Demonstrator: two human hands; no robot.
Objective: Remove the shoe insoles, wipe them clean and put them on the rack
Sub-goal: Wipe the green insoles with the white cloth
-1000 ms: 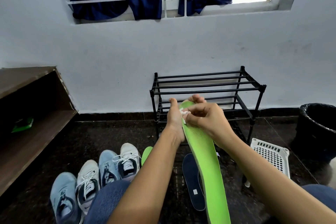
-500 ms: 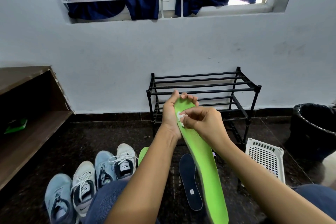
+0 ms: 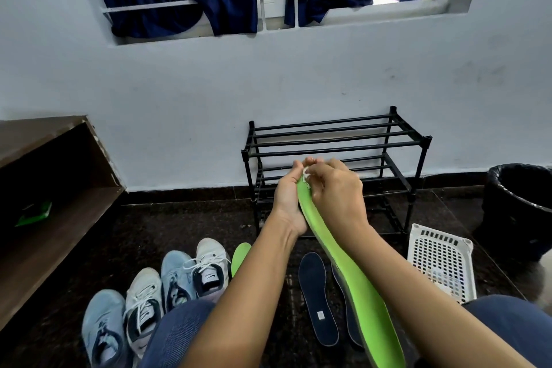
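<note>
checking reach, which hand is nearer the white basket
Right. The right hand holds a wipe at the green insole's tip, up and left of the white basket; the left hand grips it farther left.

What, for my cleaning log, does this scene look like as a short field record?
left hand: grips green insole near its far end
right hand: pinches white wipe on that end
floor: two dark insoles, second green insole, four shoes
rack: black, beyond the hands
stage: wiping
</note>
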